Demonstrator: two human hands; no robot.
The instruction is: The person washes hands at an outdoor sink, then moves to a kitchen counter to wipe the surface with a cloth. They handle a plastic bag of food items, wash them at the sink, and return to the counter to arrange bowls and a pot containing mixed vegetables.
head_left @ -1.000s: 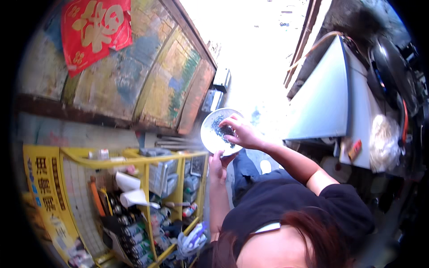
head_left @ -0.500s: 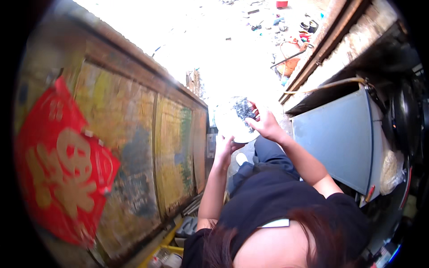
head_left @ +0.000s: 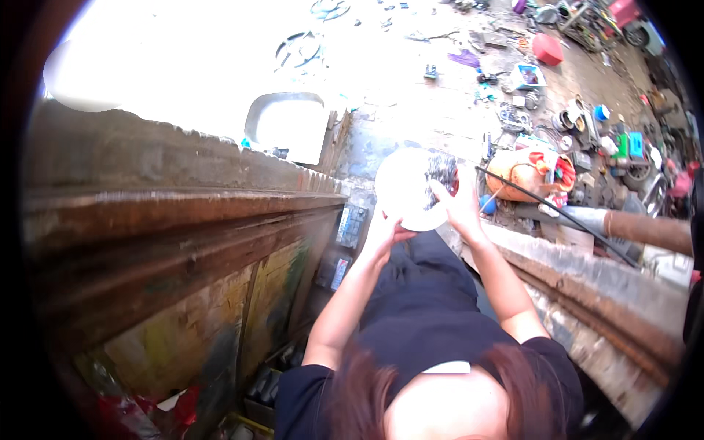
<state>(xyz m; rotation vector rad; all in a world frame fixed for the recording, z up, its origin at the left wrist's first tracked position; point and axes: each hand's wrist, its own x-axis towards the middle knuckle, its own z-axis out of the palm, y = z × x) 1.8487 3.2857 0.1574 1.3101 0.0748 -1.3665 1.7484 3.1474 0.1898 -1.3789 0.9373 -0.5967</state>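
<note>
In front of my body I hold a white round dish (head_left: 400,192), bright with glare, so I cannot tell whether it is a plate or a shallow bowl. My left hand (head_left: 383,233) grips its near left rim, thumb on top and fingers partly beneath. A dark, glittering, rough-textured clump (head_left: 441,169) lies over the dish's right side. My right hand (head_left: 462,209) closes around this clump at the right rim, the thumb pressed onto it. A bit of red shows by the right fingers, too small to make out.
A weathered wooden door (head_left: 183,227) stands close on the left, a worn ledge (head_left: 543,253) on the right. Ahead are a white square basin (head_left: 321,150), an orange rounded container (head_left: 513,172), a thin dark rod (head_left: 557,210), a red stool-like block (head_left: 548,49) and scattered scrap on the ground.
I have moved forward through the doorway; more of the littered yard shows. The grey-blue cabinet has left view. Both hands still hold the dish and clump.
</note>
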